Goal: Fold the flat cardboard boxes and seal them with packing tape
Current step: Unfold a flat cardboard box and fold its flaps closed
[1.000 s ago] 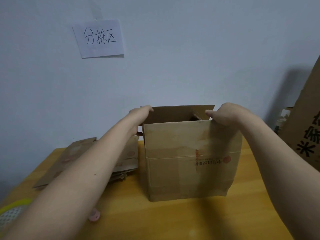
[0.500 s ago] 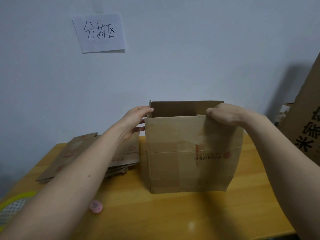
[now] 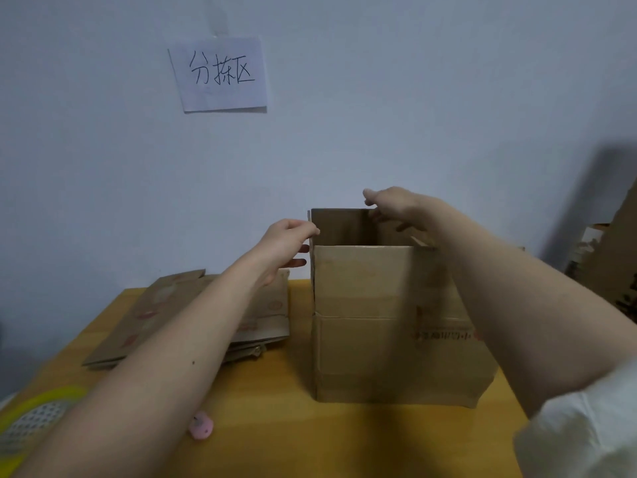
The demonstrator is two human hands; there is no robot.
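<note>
Upright on the wooden table (image 3: 344, 439) stands the brown cardboard box (image 3: 386, 326) — top flaps raised, a crease across its near face, red print low on the right. Left hand (image 3: 287, 241) pinches the left flap's edge; right hand (image 3: 396, 205) grips the far flap. Flat cardboard (image 3: 193, 305) lies just left.
</note>
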